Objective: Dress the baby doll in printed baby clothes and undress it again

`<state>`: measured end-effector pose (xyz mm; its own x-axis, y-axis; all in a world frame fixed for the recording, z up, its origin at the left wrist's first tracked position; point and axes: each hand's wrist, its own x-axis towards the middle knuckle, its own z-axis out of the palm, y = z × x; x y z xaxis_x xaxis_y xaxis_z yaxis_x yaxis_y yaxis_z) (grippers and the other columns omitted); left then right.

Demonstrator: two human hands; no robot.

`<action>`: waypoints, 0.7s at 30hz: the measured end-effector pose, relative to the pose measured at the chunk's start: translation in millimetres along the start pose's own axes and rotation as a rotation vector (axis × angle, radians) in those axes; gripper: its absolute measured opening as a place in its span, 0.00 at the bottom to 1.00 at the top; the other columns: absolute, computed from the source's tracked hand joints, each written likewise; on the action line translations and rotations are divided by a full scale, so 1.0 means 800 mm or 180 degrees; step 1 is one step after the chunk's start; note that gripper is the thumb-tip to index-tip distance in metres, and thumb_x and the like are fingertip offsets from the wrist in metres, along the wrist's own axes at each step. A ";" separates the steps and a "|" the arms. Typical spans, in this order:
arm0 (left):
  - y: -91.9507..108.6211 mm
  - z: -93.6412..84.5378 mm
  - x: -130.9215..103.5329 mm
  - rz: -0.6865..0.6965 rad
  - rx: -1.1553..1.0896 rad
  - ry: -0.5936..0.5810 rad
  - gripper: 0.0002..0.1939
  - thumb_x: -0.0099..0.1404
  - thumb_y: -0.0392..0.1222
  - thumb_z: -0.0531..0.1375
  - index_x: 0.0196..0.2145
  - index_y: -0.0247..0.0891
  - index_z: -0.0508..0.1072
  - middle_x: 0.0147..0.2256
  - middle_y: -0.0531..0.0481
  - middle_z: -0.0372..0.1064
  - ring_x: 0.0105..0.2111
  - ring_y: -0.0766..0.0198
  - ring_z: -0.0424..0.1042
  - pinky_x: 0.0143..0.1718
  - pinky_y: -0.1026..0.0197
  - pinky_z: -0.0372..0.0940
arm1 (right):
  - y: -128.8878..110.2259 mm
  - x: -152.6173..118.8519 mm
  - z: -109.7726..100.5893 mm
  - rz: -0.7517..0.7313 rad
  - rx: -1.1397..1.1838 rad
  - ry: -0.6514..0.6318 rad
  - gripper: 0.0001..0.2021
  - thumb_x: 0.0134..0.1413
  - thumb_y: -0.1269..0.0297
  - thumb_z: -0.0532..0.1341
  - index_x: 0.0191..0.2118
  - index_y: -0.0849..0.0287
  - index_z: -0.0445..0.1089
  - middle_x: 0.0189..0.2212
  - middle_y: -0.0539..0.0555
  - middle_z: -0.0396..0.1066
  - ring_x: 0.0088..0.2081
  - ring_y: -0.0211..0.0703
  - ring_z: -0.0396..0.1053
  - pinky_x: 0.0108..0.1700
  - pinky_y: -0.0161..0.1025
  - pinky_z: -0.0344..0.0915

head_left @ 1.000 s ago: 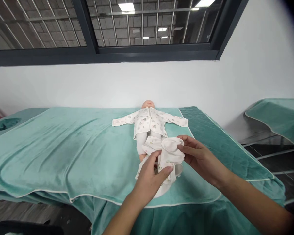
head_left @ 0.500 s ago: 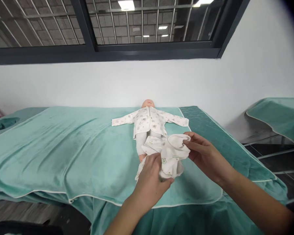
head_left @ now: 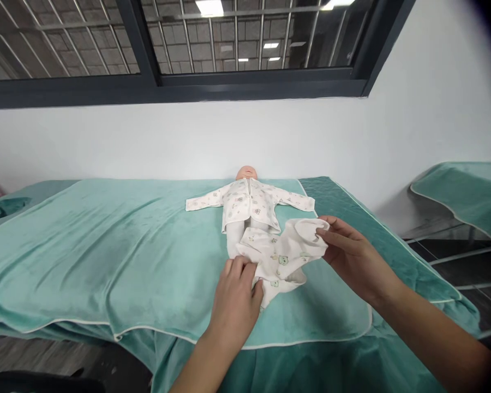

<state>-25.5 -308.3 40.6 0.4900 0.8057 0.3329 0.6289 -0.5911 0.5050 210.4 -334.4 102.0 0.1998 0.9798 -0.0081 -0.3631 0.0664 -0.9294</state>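
Note:
A pair of white baby pants (head_left: 284,256) with small animal prints is stretched between my two hands. My right hand (head_left: 346,248) pinches one end of the cloth, where an opening shows, between thumb and fingers. The other end is gripped low by my left hand (head_left: 238,289), its fingers curled over the fabric. Behind the pants a baby doll (head_left: 246,173) lies on its back, head toward the wall. It wears a printed white jacket (head_left: 249,202) with both sleeves spread out. White covers its upper legs; the pants and my left hand hide the lower legs.
A light green blanket (head_left: 106,245) with pale piping covers the bed under the doll. Darker green cloth (head_left: 352,234) shows at the right and hangs over the front edge. A white wall and a barred window (head_left: 245,43) stand behind. Another green-covered surface (head_left: 470,196) is at far right.
My hands have moved apart, the left one to the left and the right one slightly up and right. The bunched pants are now spread wider between them.

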 end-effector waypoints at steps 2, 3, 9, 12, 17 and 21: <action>-0.004 -0.004 -0.001 -0.0030 0.0123 0.0053 0.10 0.69 0.37 0.51 0.44 0.40 0.70 0.45 0.44 0.66 0.45 0.52 0.64 0.46 0.49 0.63 | -0.003 0.001 -0.001 -0.0075 -0.0007 0.0062 0.05 0.57 0.62 0.65 0.40 0.51 0.73 0.35 0.50 0.68 0.36 0.39 0.64 0.36 0.34 0.64; -0.006 -0.006 -0.001 -0.0051 0.0098 0.0102 0.10 0.70 0.38 0.50 0.44 0.40 0.71 0.45 0.44 0.68 0.45 0.52 0.65 0.46 0.49 0.63 | -0.004 0.002 -0.003 -0.0115 -0.0017 0.0094 0.04 0.57 0.62 0.65 0.39 0.51 0.73 0.35 0.50 0.68 0.36 0.39 0.64 0.36 0.34 0.64; -0.024 -0.033 0.009 -0.0993 -0.1094 0.0524 0.09 0.71 0.44 0.51 0.42 0.42 0.69 0.34 0.51 0.72 0.33 0.59 0.70 0.35 0.60 0.62 | -0.014 0.008 -0.017 -0.0477 -0.0127 0.0389 0.04 0.54 0.63 0.66 0.36 0.50 0.72 0.33 0.49 0.68 0.34 0.40 0.65 0.34 0.36 0.63; -0.027 -0.060 0.033 -0.1185 -0.1866 0.1209 0.06 0.67 0.44 0.56 0.41 0.43 0.69 0.36 0.54 0.71 0.34 0.63 0.69 0.35 0.64 0.62 | -0.016 0.006 -0.021 -0.0425 -0.0537 0.0080 0.03 0.53 0.66 0.65 0.34 0.51 0.72 0.30 0.49 0.67 0.30 0.39 0.63 0.31 0.37 0.62; -0.008 -0.103 0.085 -0.1043 -0.3090 0.1518 0.09 0.64 0.45 0.59 0.42 0.43 0.67 0.33 0.55 0.69 0.28 0.67 0.68 0.30 0.67 0.62 | -0.003 0.005 -0.001 -0.0005 -0.2007 -0.1398 0.06 0.58 0.61 0.62 0.40 0.51 0.75 0.39 0.52 0.74 0.42 0.48 0.70 0.46 0.45 0.66; 0.012 -0.128 0.108 -0.0329 -0.2989 0.1747 0.06 0.65 0.44 0.58 0.38 0.40 0.69 0.30 0.54 0.68 0.29 0.67 0.67 0.31 0.66 0.63 | 0.006 0.015 0.026 -0.0587 -0.2136 -0.1229 0.14 0.58 0.58 0.63 0.50 0.45 0.72 0.52 0.52 0.70 0.54 0.51 0.66 0.55 0.50 0.65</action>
<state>-38.9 -241.0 155.9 -0.0213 0.8948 0.4460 -0.1740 -0.4426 0.8797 191.6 -318.2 104.9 -0.1710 0.9684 0.1818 0.2953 0.2264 -0.9282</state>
